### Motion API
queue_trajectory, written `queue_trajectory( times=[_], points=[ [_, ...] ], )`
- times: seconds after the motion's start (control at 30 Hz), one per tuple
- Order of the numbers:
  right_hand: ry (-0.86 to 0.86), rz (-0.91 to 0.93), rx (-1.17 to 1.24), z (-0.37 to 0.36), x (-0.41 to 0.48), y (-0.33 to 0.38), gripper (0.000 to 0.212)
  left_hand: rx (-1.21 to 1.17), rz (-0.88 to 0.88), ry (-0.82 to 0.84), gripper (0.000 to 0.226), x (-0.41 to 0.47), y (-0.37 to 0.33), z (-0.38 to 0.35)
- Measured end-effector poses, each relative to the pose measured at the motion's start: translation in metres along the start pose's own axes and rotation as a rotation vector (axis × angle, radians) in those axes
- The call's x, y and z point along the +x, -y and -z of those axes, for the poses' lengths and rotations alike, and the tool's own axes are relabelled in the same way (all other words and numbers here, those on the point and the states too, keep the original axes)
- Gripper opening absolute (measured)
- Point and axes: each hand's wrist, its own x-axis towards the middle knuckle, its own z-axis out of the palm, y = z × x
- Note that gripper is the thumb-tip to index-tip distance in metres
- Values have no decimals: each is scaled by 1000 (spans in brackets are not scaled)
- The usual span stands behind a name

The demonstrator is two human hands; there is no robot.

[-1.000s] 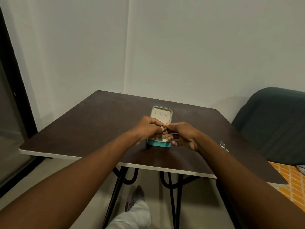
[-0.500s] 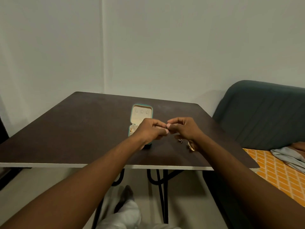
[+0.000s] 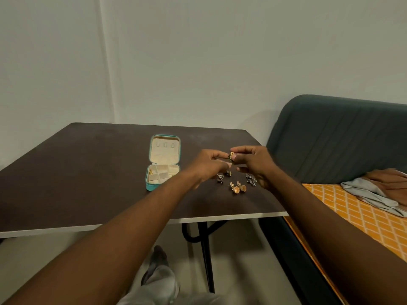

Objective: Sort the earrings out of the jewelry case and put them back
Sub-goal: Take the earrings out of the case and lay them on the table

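A small teal jewelry case [image 3: 148,187] lies open on the dark table [image 3: 88,172], its cream lid flat behind its compartments; one gold piece [image 3: 150,171] sits in the left compartment. To the right of the case, my left hand [image 3: 207,166] and my right hand [image 3: 253,164] meet above the table and pinch a small gold and dark earring [image 3: 230,156] between their fingertips. Under the hands lie loose earrings: a gold bell-shaped pair [image 3: 237,187], a dark beaded one [image 3: 251,179], a triangular one [image 3: 220,177] and a small dark one [image 3: 228,173].
The table's right front corner [image 3: 284,213] is close to the earrings. A dark green sofa back [image 3: 330,137] stands to the right, with an orange patterned cover [image 3: 356,212] and folded cloths [image 3: 374,190]. My leg [image 3: 158,282] shows under the table.
Both hands have shifted right, away from the case, still holding the earring between them. The view has turned, and the loose earrings on the table now show below the hands.
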Motion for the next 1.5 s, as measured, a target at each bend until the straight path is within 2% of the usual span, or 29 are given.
queue_trajectory(
  times=[0.23,0.37,0.53,0.83,0.97,1.13,1.27,1.5],
  points=[
    [-18,-31,-227,1,31,-25,18,37,61,-53,39,7,17,0],
    [-2,-32,-453,-6,58,-41,12,50,69,-78,38,5,26,11],
    [64,-42,-718,-16,75,-47,17,46,72,-126,34,2,37,26],
    [82,40,-893,-35,71,-37,25,-3,105,-213,32,2,45,36],
    [2,178,-819,-45,64,-24,22,5,85,-212,39,-1,35,35],
    [35,343,-592,-73,45,3,17,11,22,-240,44,-8,19,44],
    [83,371,-448,-97,35,23,13,57,10,-321,37,-19,14,74],
    [306,309,-623,-160,33,38,11,109,103,-481,31,-44,37,144]
  ],
)
